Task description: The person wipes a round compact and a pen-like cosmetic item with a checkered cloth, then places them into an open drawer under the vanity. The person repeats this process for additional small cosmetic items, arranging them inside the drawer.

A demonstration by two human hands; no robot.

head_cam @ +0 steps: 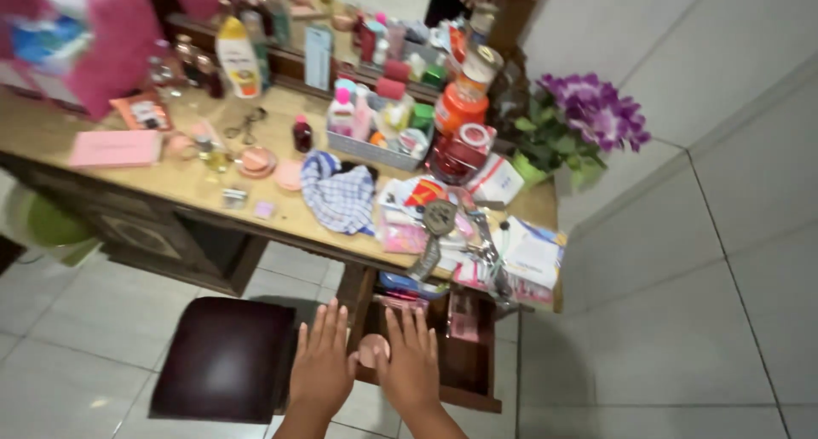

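Both my hands reach out flat toward the front of an open wooden drawer under the dressing table. My left hand has its fingers spread and lies at the drawer's left front corner. My right hand is beside it, fingers apart, over the drawer front. Between the two hands sits a small round pinkish knob, touched by both thumbs. Neither hand grips anything. Inside the drawer lie pink and red packets.
The wooden dressing table is crowded with bottles, jars, a grey tray, a blue checked cloth, a pink box and papers. A dark stool stands left of my hands. Purple flowers sit by the tiled wall.
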